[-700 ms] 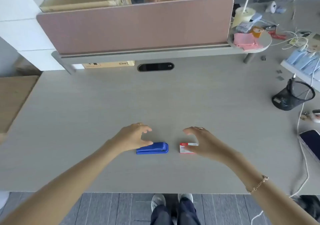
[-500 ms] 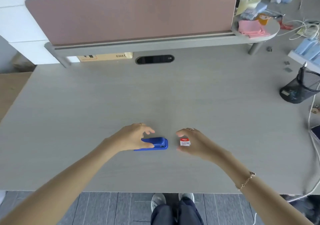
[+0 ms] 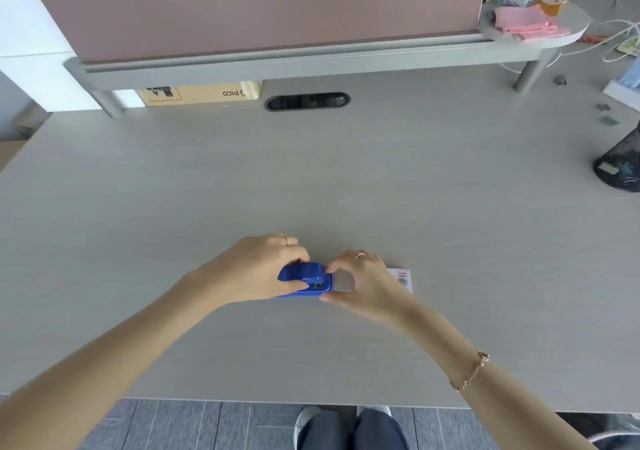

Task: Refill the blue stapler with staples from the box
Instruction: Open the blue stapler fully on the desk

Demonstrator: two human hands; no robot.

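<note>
The blue stapler (image 3: 304, 276) lies on the grey table (image 3: 311, 179) near the front edge. My left hand (image 3: 256, 269) is closed over its left part, thumb on the near side. My right hand (image 3: 367, 287) pinches a grey metal part (image 3: 343, 280) that sticks out of the stapler's right end, between index finger and thumb. The small white and red staple box (image 3: 403, 276) lies flat on the table just right of my right hand, mostly hidden behind it.
A black mesh pen cup (image 3: 620, 169) stands at the right edge, with small grey staple strips (image 3: 604, 114) behind it. A pink divider panel (image 3: 242, 6) on a raised shelf (image 3: 533, 34) closes the back. A cable slot (image 3: 307, 101) sits under it.
My right hand has let go of the staple box and moved left onto the stapler's end. My left hand has closed on the stapler. The camera has tilted down and closer.
</note>
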